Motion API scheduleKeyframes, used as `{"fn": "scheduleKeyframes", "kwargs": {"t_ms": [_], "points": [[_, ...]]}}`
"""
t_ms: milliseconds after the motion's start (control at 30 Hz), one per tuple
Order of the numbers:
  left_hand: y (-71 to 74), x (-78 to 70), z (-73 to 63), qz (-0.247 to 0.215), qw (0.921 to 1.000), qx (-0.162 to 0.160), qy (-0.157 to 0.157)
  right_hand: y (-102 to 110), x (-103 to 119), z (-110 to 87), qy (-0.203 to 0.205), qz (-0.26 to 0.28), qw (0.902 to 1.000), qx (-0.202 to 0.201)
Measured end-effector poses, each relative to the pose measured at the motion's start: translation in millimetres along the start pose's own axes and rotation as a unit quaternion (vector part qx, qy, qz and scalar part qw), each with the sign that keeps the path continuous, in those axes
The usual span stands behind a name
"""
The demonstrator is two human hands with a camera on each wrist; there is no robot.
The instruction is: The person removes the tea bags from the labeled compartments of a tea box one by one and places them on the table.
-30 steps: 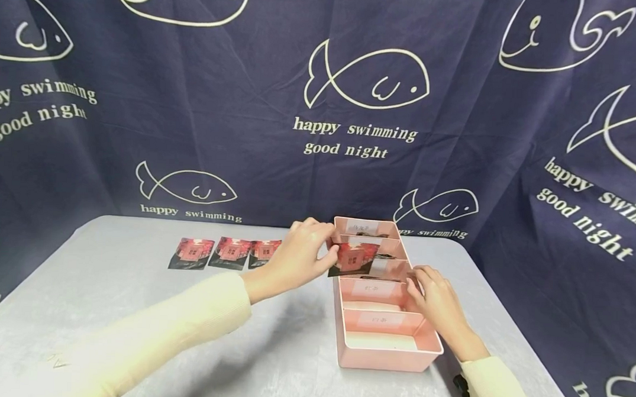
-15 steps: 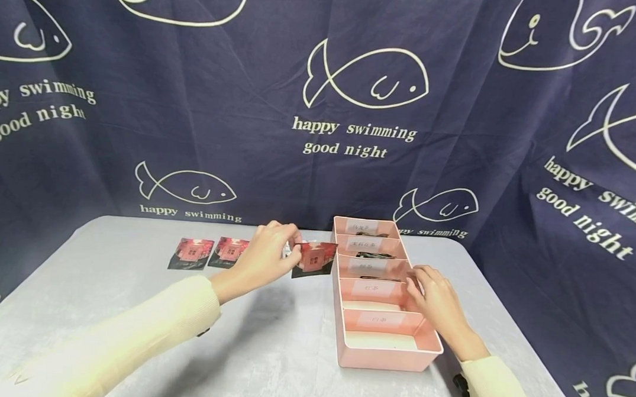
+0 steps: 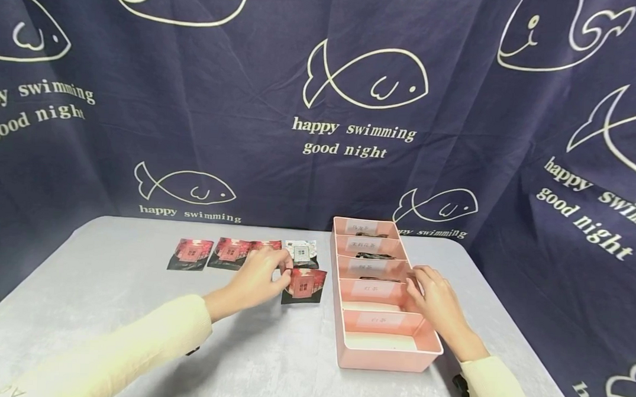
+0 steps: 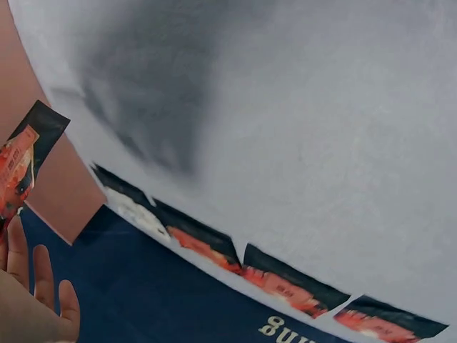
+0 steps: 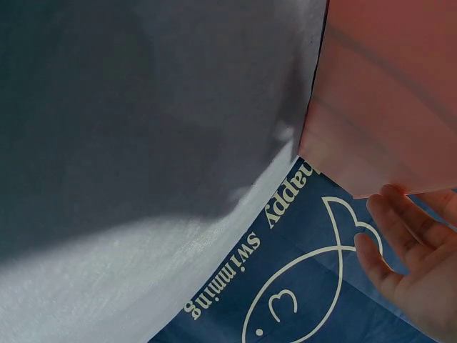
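My left hand (image 3: pixel 258 279) pinches a red-and-black tea sachet (image 3: pixel 303 285) by its upper left edge, left of the pink divided box (image 3: pixel 388 360). In the left wrist view the same sachet (image 4: pixel 25 161) stands tilted above the fingers. A white-and-black sachet (image 3: pixel 302 254) lies just behind it on the table. Three red-and-black sachets continue the row leftward: one partly behind the hand (image 3: pixel 265 244), a middle one (image 3: pixel 228 254) and a far left one (image 3: pixel 190 255). My right hand (image 3: pixel 441 304) holds the box's right rim, thumb over the edge; other fingers lie along the outer wall.
The box has several compartments with white paper labels (image 3: pixel 371 288). Dark sachets (image 3: pixel 374 256) show in the three rear ones; the front two show bare floors. A dark blue fish-print curtain (image 3: pixel 267 131) stands behind the grey table (image 3: pixel 268 362).
My left hand has carried the red-and-black sachet leftward from over the box, then down toward the table in front of the row. The white sachet has come into view. The right hand stays put.
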State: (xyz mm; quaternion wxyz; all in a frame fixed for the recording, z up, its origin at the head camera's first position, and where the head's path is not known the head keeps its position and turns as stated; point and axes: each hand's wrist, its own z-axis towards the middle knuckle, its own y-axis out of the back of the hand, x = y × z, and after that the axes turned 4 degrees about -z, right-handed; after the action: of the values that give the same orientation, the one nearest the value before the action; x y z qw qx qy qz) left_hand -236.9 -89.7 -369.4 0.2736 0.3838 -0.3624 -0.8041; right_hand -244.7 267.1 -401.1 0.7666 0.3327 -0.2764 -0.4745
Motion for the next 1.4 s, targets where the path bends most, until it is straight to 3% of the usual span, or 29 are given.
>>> {"fn": "scheduleKeyframes", "kwargs": {"t_ms": [300, 467, 633, 1000, 1267, 1400], "points": [[-10.6, 7.3, -6.3, -0.029, 0.9991, 0.024, 0.021, 1, 0, -0.4, -0.004, -0.002, 1.0000, 0.002], [-14.6, 15.0, -5.0, -0.042, 0.9989, 0.017, 0.016, 1, 1, -0.1, -0.004, 0.002, 1.0000, 0.002], [-18.3, 24.2, -0.2, -0.031, 0.9995, 0.009, 0.007, 2, 1, 0.5, -0.004, 0.002, 1.0000, 0.001], [-29.6, 35.5, 8.4, -0.001, 0.9994, 0.029, 0.021, 2, 1, 0.2, -0.002, 0.005, 1.0000, 0.001], [-37.6, 38.0, 11.0, 0.029, 0.9976, 0.058, 0.024, 0, 0, -0.2, 0.004, 0.003, 1.0000, -0.004], [-40.1, 37.0, 10.7, 0.049, 0.9948, 0.079, 0.041, 0, 0, -0.3, 0.000, 0.003, 1.0000, 0.001]]}}
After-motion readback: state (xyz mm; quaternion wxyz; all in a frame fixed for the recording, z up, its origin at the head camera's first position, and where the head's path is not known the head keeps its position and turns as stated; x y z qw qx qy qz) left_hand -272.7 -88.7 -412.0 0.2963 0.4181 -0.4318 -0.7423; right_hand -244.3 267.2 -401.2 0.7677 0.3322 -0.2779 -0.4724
